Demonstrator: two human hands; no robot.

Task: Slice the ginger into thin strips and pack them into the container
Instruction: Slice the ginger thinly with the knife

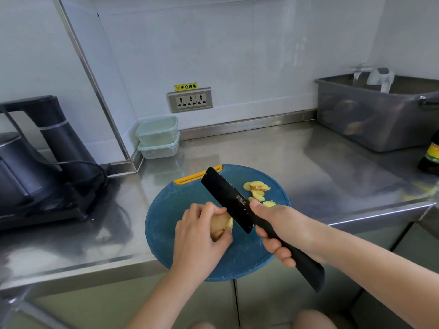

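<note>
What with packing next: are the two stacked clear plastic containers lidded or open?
Lidded: both stacked clear plastic containers show pale green lids seated on their rims.

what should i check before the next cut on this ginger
1. The left hand holds the ginger piece on the cutting board: ok.
2. The right hand has a full grip on the knife: ok.
3. Left fingertips clear of the blade: cannot tell, they lie right beside it.
4. Board fully on the counter: not ok, near edge overhangs.
5. The slices out of the blade's path: ok, far right.
</note>
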